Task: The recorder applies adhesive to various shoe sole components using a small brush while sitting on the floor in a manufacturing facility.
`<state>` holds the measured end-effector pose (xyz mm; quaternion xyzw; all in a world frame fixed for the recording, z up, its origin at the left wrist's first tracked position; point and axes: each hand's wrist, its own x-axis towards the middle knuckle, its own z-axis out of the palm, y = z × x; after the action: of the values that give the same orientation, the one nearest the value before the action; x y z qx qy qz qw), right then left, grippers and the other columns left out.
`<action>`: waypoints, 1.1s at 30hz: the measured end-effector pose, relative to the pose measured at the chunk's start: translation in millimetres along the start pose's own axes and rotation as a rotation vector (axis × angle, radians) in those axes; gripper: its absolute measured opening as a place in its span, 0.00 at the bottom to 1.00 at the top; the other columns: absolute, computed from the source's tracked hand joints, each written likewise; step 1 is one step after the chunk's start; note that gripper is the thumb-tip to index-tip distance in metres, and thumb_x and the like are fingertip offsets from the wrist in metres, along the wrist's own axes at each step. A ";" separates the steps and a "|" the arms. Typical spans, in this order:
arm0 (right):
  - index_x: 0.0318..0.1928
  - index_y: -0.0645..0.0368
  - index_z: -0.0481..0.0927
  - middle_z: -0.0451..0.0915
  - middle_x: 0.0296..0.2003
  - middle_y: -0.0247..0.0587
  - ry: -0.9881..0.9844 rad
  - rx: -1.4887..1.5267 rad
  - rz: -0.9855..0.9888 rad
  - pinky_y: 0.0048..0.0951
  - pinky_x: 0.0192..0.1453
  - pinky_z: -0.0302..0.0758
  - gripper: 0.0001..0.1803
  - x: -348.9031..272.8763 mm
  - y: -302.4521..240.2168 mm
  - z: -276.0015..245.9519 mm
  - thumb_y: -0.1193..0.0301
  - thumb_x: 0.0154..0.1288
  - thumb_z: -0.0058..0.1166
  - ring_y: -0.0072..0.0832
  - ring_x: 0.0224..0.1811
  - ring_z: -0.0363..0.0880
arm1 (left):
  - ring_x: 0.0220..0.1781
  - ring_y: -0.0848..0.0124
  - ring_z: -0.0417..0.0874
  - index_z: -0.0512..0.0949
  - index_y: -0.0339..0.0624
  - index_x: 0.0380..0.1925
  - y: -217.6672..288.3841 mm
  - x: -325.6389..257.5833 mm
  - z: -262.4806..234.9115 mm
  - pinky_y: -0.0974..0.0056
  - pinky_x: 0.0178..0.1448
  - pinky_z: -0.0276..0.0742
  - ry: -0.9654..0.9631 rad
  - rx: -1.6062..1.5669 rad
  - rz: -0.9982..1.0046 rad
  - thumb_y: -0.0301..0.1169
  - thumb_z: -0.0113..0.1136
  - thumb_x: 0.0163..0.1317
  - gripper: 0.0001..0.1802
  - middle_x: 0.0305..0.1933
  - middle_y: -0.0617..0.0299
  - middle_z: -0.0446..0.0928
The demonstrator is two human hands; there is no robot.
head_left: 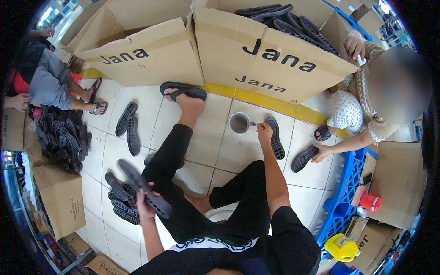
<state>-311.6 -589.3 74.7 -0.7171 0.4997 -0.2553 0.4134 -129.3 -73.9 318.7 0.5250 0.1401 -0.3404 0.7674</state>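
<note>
My left hand (145, 204) grips a dark shoe sole (158, 205), blurred by motion, above my thigh. Beside it on the tiles lies a group of ridged black soles (123, 211). My right hand (264, 132) is closed on a short handle (253, 123) at the rim of a pale round cup (239, 123) with brownish contents. Whether that handle belongs to a brush or to the cup, I cannot tell. Just right of this hand lies a single sole (275, 138). Two more soles (132, 136) lie on the floor at the left, beyond my left knee.
Large cardboard boxes (151, 59) stand ahead, the right one holding soles (302, 27). A co-worker's hand (324, 153) at the right touches a sole (303, 159). Left stands a heap of soles (64, 137) by another person. A blue plastic pallet (341, 206) and yellow jug (341, 247) are at right.
</note>
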 end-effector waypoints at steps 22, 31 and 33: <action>0.37 0.63 0.79 0.79 0.35 0.52 0.056 -0.129 -0.400 0.36 0.41 0.79 0.05 -20.2 -114.9 4.0 0.75 0.63 0.56 0.44 0.35 0.81 | 0.52 0.52 0.79 0.61 0.44 0.67 -68.0 21.5 104.5 0.43 0.59 0.73 -0.474 -0.350 -0.329 0.71 0.34 0.61 0.47 0.61 0.51 0.71; 0.39 0.65 0.79 0.82 0.34 0.42 -0.399 1.095 0.293 0.25 0.39 0.78 0.09 -192.8 -311.6 -67.2 0.71 0.69 0.52 0.27 0.34 0.81 | 0.51 0.57 0.80 0.63 0.39 0.64 -53.7 -39.9 142.8 0.52 0.56 0.77 -0.613 -0.091 -0.156 0.68 0.25 0.66 0.46 0.57 0.51 0.74; 0.37 0.69 0.78 0.81 0.34 0.44 -0.442 1.191 0.279 0.25 0.41 0.81 0.11 -218.3 -336.8 -79.1 0.70 0.70 0.51 0.28 0.34 0.83 | 0.55 0.59 0.78 0.59 0.40 0.67 -45.4 -56.5 154.4 0.55 0.61 0.72 -0.669 0.034 -0.017 0.68 0.26 0.65 0.47 0.60 0.53 0.71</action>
<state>-283.8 -360.0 412.3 -0.3292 0.2643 -0.2789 0.8626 -222.8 -201.8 382.1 0.3958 -0.1210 -0.5024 0.7592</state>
